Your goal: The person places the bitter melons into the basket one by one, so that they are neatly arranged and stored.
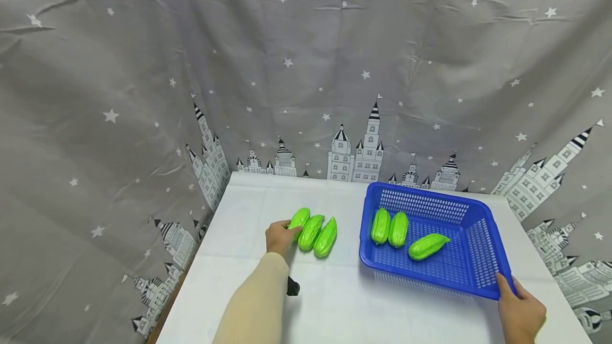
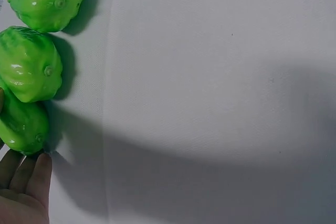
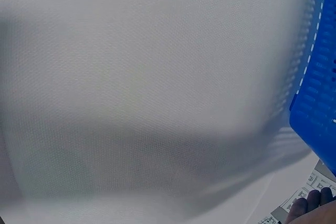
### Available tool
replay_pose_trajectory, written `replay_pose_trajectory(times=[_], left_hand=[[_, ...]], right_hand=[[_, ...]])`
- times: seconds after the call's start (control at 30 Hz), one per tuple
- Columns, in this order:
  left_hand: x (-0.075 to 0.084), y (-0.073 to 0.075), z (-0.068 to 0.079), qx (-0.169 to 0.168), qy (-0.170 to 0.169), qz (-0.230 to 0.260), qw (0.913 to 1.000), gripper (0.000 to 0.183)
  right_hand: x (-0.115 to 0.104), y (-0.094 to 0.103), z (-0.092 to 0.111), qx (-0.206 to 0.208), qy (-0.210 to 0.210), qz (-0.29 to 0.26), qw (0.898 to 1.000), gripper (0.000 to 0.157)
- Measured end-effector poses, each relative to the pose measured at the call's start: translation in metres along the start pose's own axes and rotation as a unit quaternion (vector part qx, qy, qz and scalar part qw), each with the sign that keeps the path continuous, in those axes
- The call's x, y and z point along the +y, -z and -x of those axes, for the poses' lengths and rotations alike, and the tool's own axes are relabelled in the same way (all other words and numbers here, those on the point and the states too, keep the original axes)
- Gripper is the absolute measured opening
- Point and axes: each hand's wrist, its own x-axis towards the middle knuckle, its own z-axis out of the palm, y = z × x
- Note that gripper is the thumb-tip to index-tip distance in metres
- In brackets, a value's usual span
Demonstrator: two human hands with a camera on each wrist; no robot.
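Note:
Three glossy green bitter melons lie side by side on the white table. My left hand (image 1: 279,238) grips the leftmost bitter melon (image 1: 299,218), with thumb and fingers on either side of it. Close beside it are the middle bitter melon (image 1: 311,232) and the right one (image 1: 325,238). In the left wrist view, fingers (image 2: 38,179) touch the lowest bitter melon (image 2: 26,127). My right hand (image 1: 521,309) holds the near right corner of a blue plastic basket (image 1: 430,276), thumb over the rim. Three more bitter melons, including one lying apart (image 1: 427,247), rest inside the basket.
The white-covered table (image 1: 334,301) runs back to a grey curtain (image 1: 306,68) printed with stars and castles. A small black object (image 1: 293,286) shows beside my left forearm.

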Motion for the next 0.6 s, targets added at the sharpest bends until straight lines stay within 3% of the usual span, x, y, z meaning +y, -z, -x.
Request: replay_pose_trajectory(times=[0.2, 0.47, 0.6], left_hand=[[0.003, 0.003, 0.0, -0.001, -0.011, -0.008, 0.9999, 0.047], [0.039, 0.027, -0.016, 0.037, -0.047, 0.001, 0.9982, 0.044], [0.046, 0.031, -0.019, 0.028, -0.038, -0.004, 0.9988, 0.044]], right_hand=[[-0.001, -0.001, 0.0, 0.001, -0.004, -0.004, 1.0, 0.055], [0.0, -0.002, -0.001, -0.005, -0.011, -0.002, 1.0, 0.055], [0.001, -0.003, -0.002, -0.004, -0.013, -0.003, 1.0, 0.055]])
